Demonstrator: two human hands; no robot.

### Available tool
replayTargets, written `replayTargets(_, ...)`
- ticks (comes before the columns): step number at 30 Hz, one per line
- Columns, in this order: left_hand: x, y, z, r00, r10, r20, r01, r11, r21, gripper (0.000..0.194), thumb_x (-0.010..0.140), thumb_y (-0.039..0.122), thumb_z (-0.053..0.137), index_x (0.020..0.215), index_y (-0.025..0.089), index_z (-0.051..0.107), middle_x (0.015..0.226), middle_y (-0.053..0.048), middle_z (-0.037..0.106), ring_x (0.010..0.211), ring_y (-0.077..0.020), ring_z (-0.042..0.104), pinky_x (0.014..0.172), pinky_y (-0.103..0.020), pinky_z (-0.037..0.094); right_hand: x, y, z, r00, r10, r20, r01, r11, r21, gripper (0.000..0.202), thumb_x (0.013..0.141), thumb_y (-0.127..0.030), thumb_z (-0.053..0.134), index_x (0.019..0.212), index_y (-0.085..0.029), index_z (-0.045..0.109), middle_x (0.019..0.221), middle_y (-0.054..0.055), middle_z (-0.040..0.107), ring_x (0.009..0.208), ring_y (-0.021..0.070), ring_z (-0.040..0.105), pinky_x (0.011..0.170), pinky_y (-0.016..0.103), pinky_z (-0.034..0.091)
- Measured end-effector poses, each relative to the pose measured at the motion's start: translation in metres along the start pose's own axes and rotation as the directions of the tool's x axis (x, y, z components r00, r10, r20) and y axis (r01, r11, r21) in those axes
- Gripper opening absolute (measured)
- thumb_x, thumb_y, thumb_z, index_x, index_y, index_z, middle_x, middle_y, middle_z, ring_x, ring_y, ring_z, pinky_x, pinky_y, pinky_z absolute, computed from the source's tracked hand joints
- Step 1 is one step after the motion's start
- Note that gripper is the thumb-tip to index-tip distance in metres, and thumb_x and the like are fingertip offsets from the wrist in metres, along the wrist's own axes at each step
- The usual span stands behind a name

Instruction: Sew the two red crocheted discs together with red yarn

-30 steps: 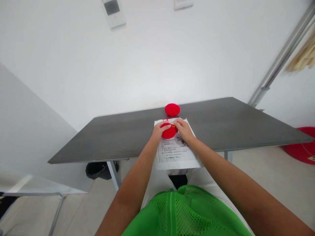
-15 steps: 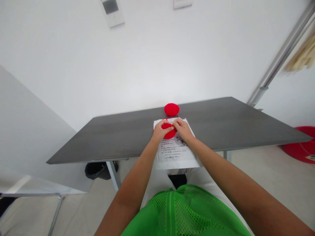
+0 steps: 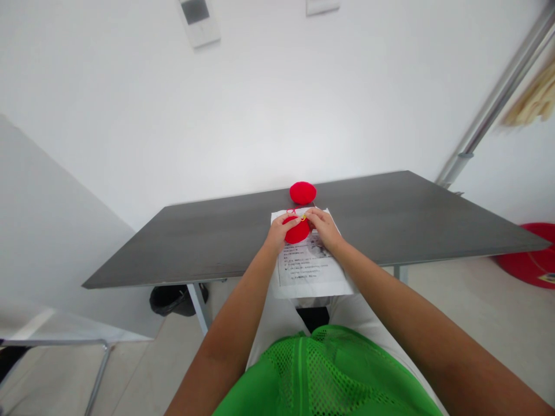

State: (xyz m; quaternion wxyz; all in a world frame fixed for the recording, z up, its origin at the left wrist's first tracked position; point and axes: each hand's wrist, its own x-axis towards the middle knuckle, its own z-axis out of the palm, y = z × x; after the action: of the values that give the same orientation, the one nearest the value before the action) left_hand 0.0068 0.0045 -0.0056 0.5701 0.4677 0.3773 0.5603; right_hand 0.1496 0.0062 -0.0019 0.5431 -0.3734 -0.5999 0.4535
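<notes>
My left hand [image 3: 277,232] grips a red round crochet piece [image 3: 297,233] at its left and upper edge, thumb across the top. At the piece's upper right edge, my right hand [image 3: 321,224] is closed with its fingertips on a small yellow stitch marker [image 3: 303,218], a looped bit of plastic. Whether the marker passes through a stitch is too small to tell. A strand of red yarn [image 3: 291,211] loops above the left fingers. Just beyond the hands sits a red yarn ball [image 3: 302,193]. Beneath both hands lies a printed paper sheet [image 3: 310,277].
The sheet hangs over the front edge of a dark grey table [image 3: 208,237], which stands against a white wall. A thin stick-like tool [image 3: 314,204] shows beside the yarn ball. Below are a black-lined bin [image 3: 173,301] at left and a red tub [image 3: 526,260] at right.
My left hand and the crochet piece have shifted slightly left. The yellow stitch marker shows more plainly between the hands, and the yarn loop above the left fingers looks rounder.
</notes>
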Motion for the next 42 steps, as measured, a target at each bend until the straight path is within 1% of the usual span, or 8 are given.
replayTargets(6,0.0002,0.0044,-0.0012,0.999,-0.046,0.027,0.049,0.992,-0.113,0.037,0.054,0.038,0.088,0.077,0.015,0.069,0.072,-0.002,0.070,0.064,-0.0140,0.062,0.065,-0.028,0.047,-0.0014,-0.0028,-0.0007,0.996,0.011,0.091,-0.017,0.998,0.063,0.017,0.070,-0.038,0.058,0.067,-0.022,0.053,0.060,-0.004,0.052,0.052,0.0127,0.051,0.053,0.028,0.047)
replayTargets(13,0.0006,0.0051,-0.0026,0.994,-0.076,0.078,0.087,0.985,-0.150,0.039,0.055,0.039,0.088,0.077,0.013,0.069,0.072,-0.004,0.071,0.063,-0.0147,0.064,0.065,-0.029,0.049,-0.0010,-0.0034,-0.0021,0.995,0.002,0.100,-0.010,0.997,0.075,0.015,0.069,-0.036,0.058,0.067,-0.022,0.055,0.058,-0.004,0.052,0.053,0.0127,0.050,0.054,0.028,0.047)
replayTargets(20,0.0014,0.0041,-0.0024,0.998,-0.056,0.042,0.062,0.988,-0.142,0.039,0.053,0.037,0.088,0.077,0.014,0.068,0.071,-0.001,0.070,0.063,-0.0131,0.062,0.065,-0.027,0.047,-0.0010,-0.0025,0.0000,0.996,-0.003,0.084,-0.002,0.998,0.063,0.017,0.071,-0.038,0.060,0.069,-0.022,0.056,0.062,-0.003,0.055,0.056,0.0138,0.051,0.053,0.026,0.046)
replayTargets(25,0.0009,0.0038,-0.0018,0.998,-0.049,0.038,0.053,0.991,-0.119,0.036,0.054,0.036,0.087,0.076,0.015,0.069,0.071,-0.001,0.070,0.064,-0.0139,0.063,0.066,-0.027,0.047,-0.0005,-0.0014,-0.0004,0.998,-0.015,0.067,0.012,0.999,0.043,0.024,0.072,-0.045,0.067,0.071,-0.023,0.057,0.057,-0.004,0.050,0.057,0.0145,0.049,0.054,0.027,0.045)
replayTargets(29,0.0006,0.0023,-0.0019,0.999,-0.039,0.030,0.042,0.994,-0.097,0.029,0.054,0.031,0.084,0.076,0.016,0.070,0.072,-0.001,0.071,0.066,-0.0146,0.063,0.068,-0.027,0.048,-0.0003,0.0009,-0.0008,0.998,-0.025,0.055,0.024,0.999,0.029,0.032,0.075,-0.052,0.066,0.069,-0.022,0.056,0.058,-0.004,0.049,0.057,0.0136,0.048,0.056,0.027,0.042)
replayTargets(32,0.0004,0.0015,-0.0021,0.999,-0.039,0.030,0.041,0.996,-0.079,0.027,0.054,0.026,0.082,0.077,0.015,0.071,0.073,-0.002,0.071,0.069,-0.0154,0.064,0.071,-0.028,0.048,-0.0002,0.0024,-0.0010,0.998,-0.033,0.045,0.032,0.999,0.024,0.034,0.076,-0.053,0.066,0.067,-0.022,0.054,0.060,-0.004,0.049,0.057,0.0129,0.046,0.058,0.027,0.040)
replayTargets(36,0.0002,0.0018,-0.0022,0.999,-0.042,0.025,0.044,0.996,-0.072,0.026,0.054,0.025,0.080,0.076,0.016,0.071,0.073,-0.002,0.071,0.069,-0.0152,0.063,0.071,-0.028,0.047,-0.0002,0.0031,-0.0011,0.998,-0.031,0.046,0.030,0.999,0.036,0.033,0.077,-0.052,0.064,0.066,-0.022,0.054,0.060,-0.004,0.049,0.057,0.0130,0.045,0.058,0.028,0.039)
replayTargets(42,-0.0004,0.0030,-0.0022,0.998,-0.050,0.026,0.052,0.996,-0.075,0.027,0.054,0.025,0.081,0.076,0.015,0.070,0.072,-0.002,0.069,0.068,-0.0154,0.062,0.070,-0.029,0.046,-0.0004,0.0018,-0.0006,0.998,-0.014,0.059,0.009,0.997,0.074,0.025,0.076,-0.043,0.062,0.066,-0.021,0.054,0.060,-0.003,0.051,0.056,0.0128,0.047,0.057,0.027,0.040)
